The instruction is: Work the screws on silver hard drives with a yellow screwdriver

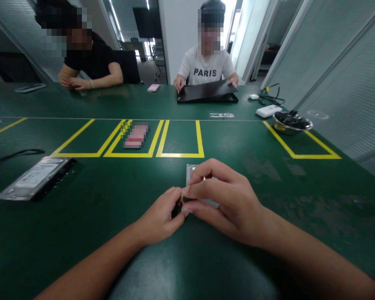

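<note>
My left hand (162, 216) and my right hand (228, 200) meet above the green table, fingertips pinched together. Between them shows a tiny yellow piece (181, 196), too small for its kind to be told. Both hands are closed at this piece, and the fingers hide most of it. Partly covered by my right hand, a silver hard drive (191, 170) lies behind and under its fingers. To the left, well apart from my hands, another hard drive (34, 179) with a white label rests on a dark base.
Yellow tape (178, 155) marks rectangles across the table. A pink-and-red pack (137, 136) lies inside one. At right stand a metal bowl (290, 129) of dark items, a white box (268, 111) and cables (271, 98). Opposite, one person handles a black laptop-like case (208, 92); another sits left.
</note>
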`<state>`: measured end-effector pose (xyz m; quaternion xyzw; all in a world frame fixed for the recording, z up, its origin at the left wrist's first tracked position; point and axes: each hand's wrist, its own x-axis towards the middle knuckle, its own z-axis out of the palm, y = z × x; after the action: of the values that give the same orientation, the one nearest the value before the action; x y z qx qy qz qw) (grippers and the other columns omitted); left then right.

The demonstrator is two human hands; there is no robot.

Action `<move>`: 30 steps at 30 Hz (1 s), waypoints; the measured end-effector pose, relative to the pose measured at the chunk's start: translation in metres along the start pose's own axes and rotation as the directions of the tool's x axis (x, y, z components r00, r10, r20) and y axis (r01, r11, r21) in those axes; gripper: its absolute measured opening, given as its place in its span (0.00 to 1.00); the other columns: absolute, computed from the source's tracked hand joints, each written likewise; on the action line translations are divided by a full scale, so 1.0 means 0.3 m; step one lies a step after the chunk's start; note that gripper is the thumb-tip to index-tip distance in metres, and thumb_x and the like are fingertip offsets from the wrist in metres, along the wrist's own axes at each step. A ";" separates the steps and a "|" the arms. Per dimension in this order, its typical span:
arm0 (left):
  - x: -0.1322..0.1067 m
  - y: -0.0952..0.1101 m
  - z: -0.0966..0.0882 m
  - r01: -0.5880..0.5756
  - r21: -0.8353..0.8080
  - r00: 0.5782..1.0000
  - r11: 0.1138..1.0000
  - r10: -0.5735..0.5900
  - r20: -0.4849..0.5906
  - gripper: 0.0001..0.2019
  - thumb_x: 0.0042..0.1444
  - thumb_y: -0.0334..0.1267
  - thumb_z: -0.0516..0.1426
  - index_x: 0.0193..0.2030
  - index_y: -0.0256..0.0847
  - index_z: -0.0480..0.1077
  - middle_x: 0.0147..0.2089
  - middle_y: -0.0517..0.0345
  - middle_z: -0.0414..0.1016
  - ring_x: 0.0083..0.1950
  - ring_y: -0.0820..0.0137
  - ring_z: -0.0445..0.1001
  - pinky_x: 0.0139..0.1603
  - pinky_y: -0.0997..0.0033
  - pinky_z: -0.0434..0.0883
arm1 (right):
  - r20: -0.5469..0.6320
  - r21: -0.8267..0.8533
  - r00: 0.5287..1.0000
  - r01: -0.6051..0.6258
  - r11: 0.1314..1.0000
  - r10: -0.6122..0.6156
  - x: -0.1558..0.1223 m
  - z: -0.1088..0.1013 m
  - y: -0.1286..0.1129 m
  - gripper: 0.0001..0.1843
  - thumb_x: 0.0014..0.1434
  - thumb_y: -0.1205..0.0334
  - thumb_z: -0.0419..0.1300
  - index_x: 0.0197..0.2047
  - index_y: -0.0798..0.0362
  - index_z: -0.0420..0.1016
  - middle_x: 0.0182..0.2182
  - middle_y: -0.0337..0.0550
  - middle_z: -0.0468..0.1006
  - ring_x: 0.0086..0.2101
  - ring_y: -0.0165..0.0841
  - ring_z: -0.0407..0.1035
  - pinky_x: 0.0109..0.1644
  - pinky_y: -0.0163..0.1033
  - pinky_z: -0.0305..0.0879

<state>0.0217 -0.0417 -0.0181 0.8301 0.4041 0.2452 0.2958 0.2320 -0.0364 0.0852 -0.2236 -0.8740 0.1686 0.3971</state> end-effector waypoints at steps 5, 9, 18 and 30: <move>-0.002 -0.009 0.005 0.007 -0.006 1.000 1.000 -0.007 0.000 0.07 0.59 0.35 0.55 0.45 0.42 0.64 0.44 0.53 0.72 0.46 0.63 0.71 0.46 0.61 0.71 | -0.050 -0.005 0.999 -0.009 1.000 0.008 0.004 0.006 -0.001 0.08 0.64 0.65 0.59 0.47 0.54 0.74 0.39 0.45 0.77 0.40 0.33 0.70 0.46 0.41 0.71; -0.002 -0.009 0.008 -0.007 -0.032 1.000 0.999 0.007 0.001 0.09 0.59 0.33 0.55 0.47 0.42 0.63 0.45 0.53 0.72 0.48 0.62 0.71 0.48 0.60 0.71 | -0.056 0.037 0.998 0.041 0.999 -0.038 0.003 0.011 0.005 0.14 0.61 0.71 0.58 0.51 0.58 0.72 0.43 0.48 0.80 0.45 0.33 0.71 0.51 0.43 0.70; -0.001 0.000 0.000 0.001 -0.005 1.000 1.000 -0.001 0.009 0.06 0.61 0.36 0.54 0.45 0.42 0.63 0.42 0.55 0.70 0.42 0.64 0.70 0.44 0.62 0.70 | -0.042 0.005 0.999 0.002 1.000 -0.002 0.002 0.005 0.006 0.07 0.60 0.67 0.64 0.42 0.59 0.77 0.37 0.45 0.74 0.40 0.30 0.69 0.46 0.37 0.70; 0.002 -0.005 0.003 0.000 -0.036 1.000 0.999 0.000 0.020 0.09 0.60 0.36 0.55 0.47 0.41 0.64 0.44 0.53 0.71 0.44 0.63 0.70 0.46 0.60 0.70 | -0.049 0.013 0.998 0.041 0.999 -0.040 0.005 0.013 0.008 0.09 0.59 0.69 0.63 0.44 0.59 0.75 0.42 0.49 0.77 0.44 0.33 0.70 0.50 0.40 0.69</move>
<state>0.0218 -0.0407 -0.0196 0.8269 0.3967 0.2443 0.3148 0.2288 -0.0342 0.0826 -0.2072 -0.8671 0.1610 0.4233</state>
